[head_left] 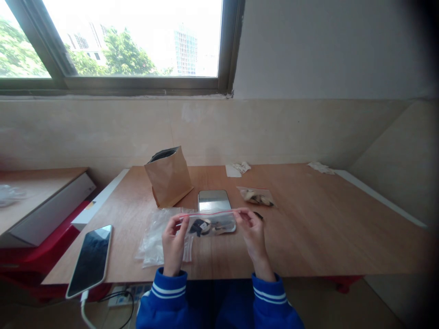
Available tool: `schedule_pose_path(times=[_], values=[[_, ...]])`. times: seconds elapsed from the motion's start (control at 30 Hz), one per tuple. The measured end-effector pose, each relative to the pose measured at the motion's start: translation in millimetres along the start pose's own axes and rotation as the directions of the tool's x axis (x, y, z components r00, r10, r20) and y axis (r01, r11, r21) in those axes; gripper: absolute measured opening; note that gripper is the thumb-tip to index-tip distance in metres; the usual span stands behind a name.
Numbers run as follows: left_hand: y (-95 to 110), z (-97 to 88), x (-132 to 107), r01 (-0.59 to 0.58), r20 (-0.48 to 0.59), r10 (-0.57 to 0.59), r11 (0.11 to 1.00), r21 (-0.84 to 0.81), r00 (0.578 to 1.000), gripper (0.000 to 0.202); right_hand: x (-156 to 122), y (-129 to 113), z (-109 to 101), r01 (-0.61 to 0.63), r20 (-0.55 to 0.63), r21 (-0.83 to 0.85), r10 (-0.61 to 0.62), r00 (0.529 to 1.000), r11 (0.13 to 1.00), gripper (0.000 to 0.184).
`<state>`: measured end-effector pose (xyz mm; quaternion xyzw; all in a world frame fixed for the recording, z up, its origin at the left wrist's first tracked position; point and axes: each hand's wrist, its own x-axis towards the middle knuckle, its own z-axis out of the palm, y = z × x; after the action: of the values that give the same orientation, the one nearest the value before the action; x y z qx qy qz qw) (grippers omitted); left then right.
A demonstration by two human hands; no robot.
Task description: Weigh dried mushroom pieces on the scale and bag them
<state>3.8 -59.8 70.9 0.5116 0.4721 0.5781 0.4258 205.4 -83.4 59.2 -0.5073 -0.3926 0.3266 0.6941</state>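
Observation:
Between my two hands a clear zip bag (211, 225) with a red seal strip is stretched level. Dark and pale pieces lie inside it. My left hand (174, 237) pinches the bag's left top corner, and my right hand (251, 230) pinches the right one. Partly hidden behind the bag is a flat scale with a shiny plate (215, 199). Loose clear plastic bags (152, 242) lie beside and under my left hand. A second filled zip bag (256, 196) rests beyond my right hand, and a small dark piece (258, 215) is near its fingers.
An open brown paper bag (169, 178) stands at the back left of the wooden table (308, 228). A phone (91, 256) with a white cable lies at the left front edge. Crumpled white tissue (240, 168) sits by the wall. Red stools are under the tables.

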Motion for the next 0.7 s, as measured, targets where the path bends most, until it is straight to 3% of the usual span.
schedule_pose_path(times=[0.3, 0.4, 0.53, 0.7], values=[[1.3, 9.7, -2.4, 0.033, 0.098, -0.012, 0.974, -0.223, 0.995, 0.026, -3.8, -9.1, 8.4, -0.092, 0.124, 0.229, 0.065, 0.990, 0.969, 0.029], [2.8, 11.2, -3.3, 0.059, 0.078, -0.042, 0.974, -0.220, 0.996, 0.024, -4.6, -8.9, 9.6, -0.132, 0.150, 0.219, 0.101, 0.984, 0.967, 0.038], [5.3, 9.9, -3.8, 0.064, 0.053, -0.054, 0.975, -0.212, 0.997, 0.023, -4.9, -6.9, 9.6, -0.160, 0.183, 0.172, 0.128, 0.975, 0.972, 0.034], [9.4, 6.3, -3.0, 0.069, 0.048, -0.062, 0.985, -0.159, 0.997, 0.026, -2.7, -4.2, 7.1, -0.127, 0.143, 0.094, 0.113, 0.983, 0.987, 0.032]])
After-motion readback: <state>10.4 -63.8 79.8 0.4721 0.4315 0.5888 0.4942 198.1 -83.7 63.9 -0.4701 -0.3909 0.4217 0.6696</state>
